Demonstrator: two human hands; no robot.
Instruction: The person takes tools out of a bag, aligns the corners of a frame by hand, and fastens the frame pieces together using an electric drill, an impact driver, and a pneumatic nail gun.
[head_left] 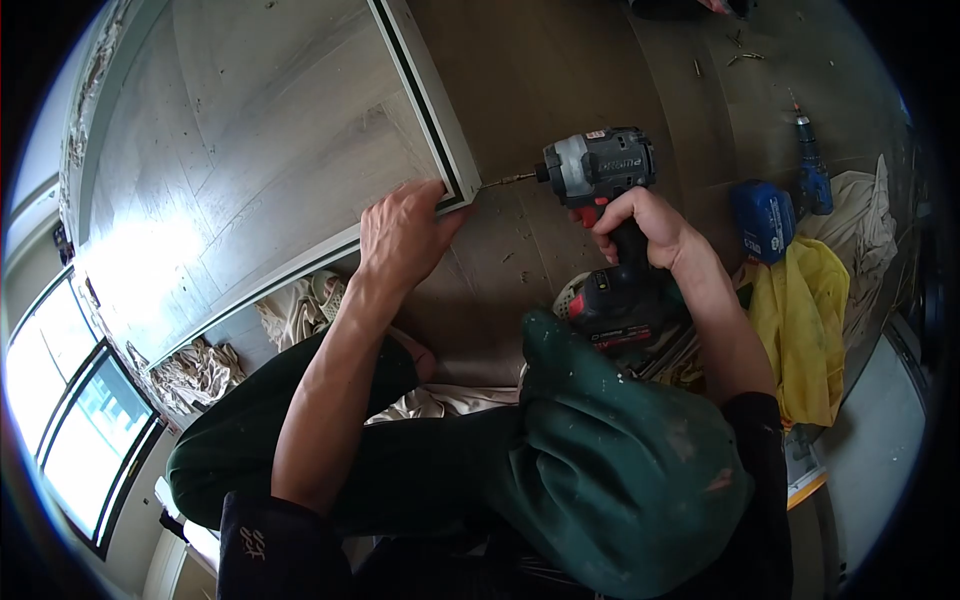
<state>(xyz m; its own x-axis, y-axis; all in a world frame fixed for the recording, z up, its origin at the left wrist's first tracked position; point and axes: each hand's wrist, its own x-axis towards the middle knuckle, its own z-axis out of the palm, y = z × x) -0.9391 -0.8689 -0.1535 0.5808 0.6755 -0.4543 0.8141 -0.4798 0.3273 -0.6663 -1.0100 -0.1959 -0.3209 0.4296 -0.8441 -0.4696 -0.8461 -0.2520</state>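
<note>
"Two grips show; what does each one have?"

"The right grip (650,228) is clamped around the handle (630,246) of an impact driver (605,165), with fingers curled near the red trigger (588,214). The left grip (405,230) is closed on a corner of a pale frame (436,100) edged with a dark strip."

"And where does the driver point?"

"Leftward from the right grip, toward the left one. A slender bit (512,180) runs from its nose to the outside of the frame's corner, just beside the left grip. Whether the tip touches is too fine to tell."

"What is below the right grip?"

"The driver's battery (610,310), at the foot of the handle. Green trousers (620,460) cover the knee nearer the body."

"Anything to the right?"

"A blue block-shaped item (763,220) sits right of that grip, a blue drill (815,175) just past it, and a yellow cloth (805,320) lower down. Small metal pieces (745,57) lie on the wooden floor (560,60), ahead of the right grip and well apart from it."

"And left of the left grip?"

"Crumpled pale sheeting (200,375), well off and lower down."
</note>
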